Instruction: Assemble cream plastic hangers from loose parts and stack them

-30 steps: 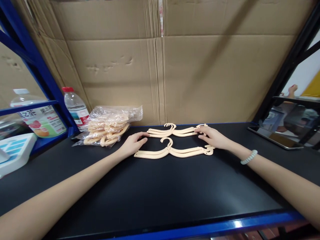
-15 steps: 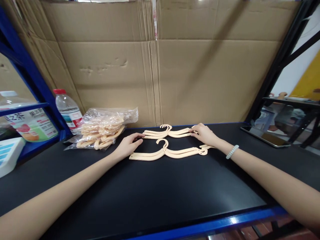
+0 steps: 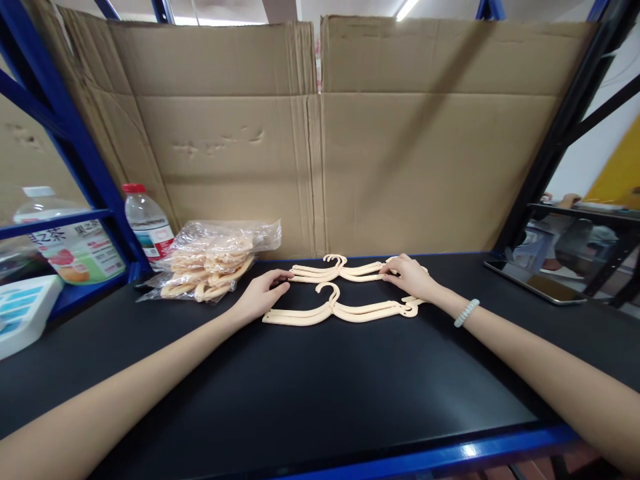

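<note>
Near the bench's (image 3: 300, 400) back edge we lay our left hand (image 3: 260, 297) and right hand (image 3: 411, 277) flat, fingers loose, grasping nothing, on the ends of two cream hanger stacks: far stack (image 3: 345, 271), near stack (image 3: 340, 311)

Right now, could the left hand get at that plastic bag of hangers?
Probably yes: the left hand rests by the far hangers, and only bare black tabletop separates it from the bag.

L hand (image 3: 260, 295) + R hand (image 3: 411, 275) flat, open
</note>
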